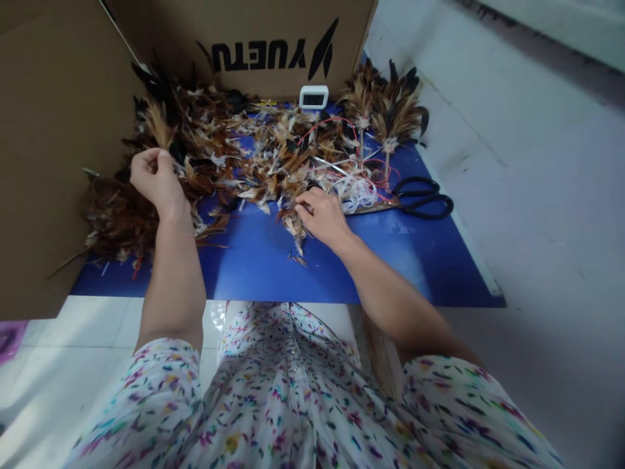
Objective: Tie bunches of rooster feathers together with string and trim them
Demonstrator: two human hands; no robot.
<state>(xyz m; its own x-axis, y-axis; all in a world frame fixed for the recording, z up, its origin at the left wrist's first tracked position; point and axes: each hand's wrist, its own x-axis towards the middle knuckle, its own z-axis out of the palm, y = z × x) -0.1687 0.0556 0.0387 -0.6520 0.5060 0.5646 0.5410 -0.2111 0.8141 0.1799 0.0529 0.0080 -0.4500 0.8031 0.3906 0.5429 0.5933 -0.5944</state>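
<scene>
My left hand [159, 182] is raised over the left side of the feather pile, thumb and forefinger pinched together. A light-brown tuft of feathers [159, 125] rises from its fingertips. My right hand [321, 213] is low at the pile's front edge, its fingers curled in. Small brown and white feathers [295, 227] show at and below those fingertips. Many loose brown, white and black feathers [266, 163] cover the middle of the blue table [283, 267]. Darker long feathers [122, 221] are heaped beneath and left of my left hand.
Black-handled scissors [424, 197] lie at right, beside tangled white strips [359, 190] and red string [355, 124]. Two feather bundles on sticks [389, 144] rest at the back right. A small white digital clock [314, 97] stands before a cardboard box [273, 26]. Cardboard [58, 150] walls the left.
</scene>
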